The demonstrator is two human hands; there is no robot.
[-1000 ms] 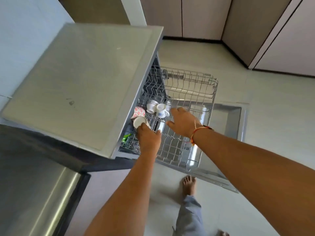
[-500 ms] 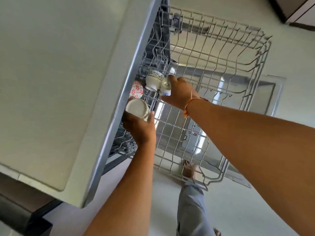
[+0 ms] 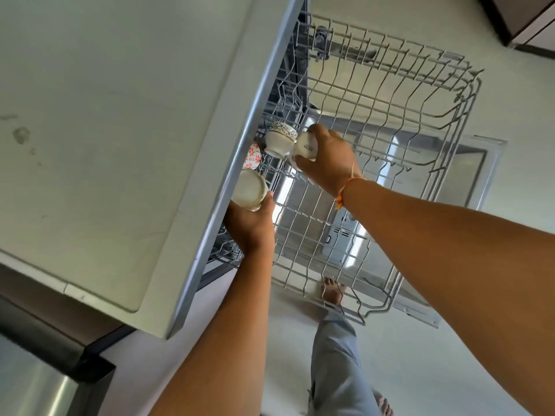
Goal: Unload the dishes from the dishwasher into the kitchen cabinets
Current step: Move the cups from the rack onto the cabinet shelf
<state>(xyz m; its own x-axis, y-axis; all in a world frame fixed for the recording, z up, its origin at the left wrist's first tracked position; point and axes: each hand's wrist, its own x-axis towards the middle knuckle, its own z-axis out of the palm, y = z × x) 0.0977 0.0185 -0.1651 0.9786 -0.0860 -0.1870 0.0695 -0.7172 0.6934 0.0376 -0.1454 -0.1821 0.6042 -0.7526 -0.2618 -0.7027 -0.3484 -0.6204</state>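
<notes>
Cups sit at the inner end of the pulled-out wire rack [image 3: 390, 121], tucked at its 9 o'clock side just under the edge of the pale surface [image 3: 120, 130] that overhangs the dishwasher. The left hand [image 3: 250, 226] reaches up from 6 o'clock, its fingers [image 3: 268, 202] wrapped around a cream cup [image 3: 249, 189] whose flat base faces the camera, right against the metal trim of the surface. At 12 o'clock of that cup lies a red-flowered cup [image 3: 253, 156], partly hidden by the trim. The right hand [image 3: 327, 157], with an orange thread band [image 3: 345, 190] at the wrist, comes in from 4 o'clock and closes its fingers [image 3: 318, 130] on a white cup with dark lettering [image 3: 307, 148]. Touching that cup at its 9 o'clock is a gold-patterned cup [image 3: 279, 139], upside down on the rack tines. The rest of the rack looks bare wire, with the open dishwasher door [image 3: 468, 163] shining below it. A bare foot [image 3: 332, 291] and a grey trouser leg [image 3: 339, 361] stand on the floor at 6 o'clock of the rack.
</notes>
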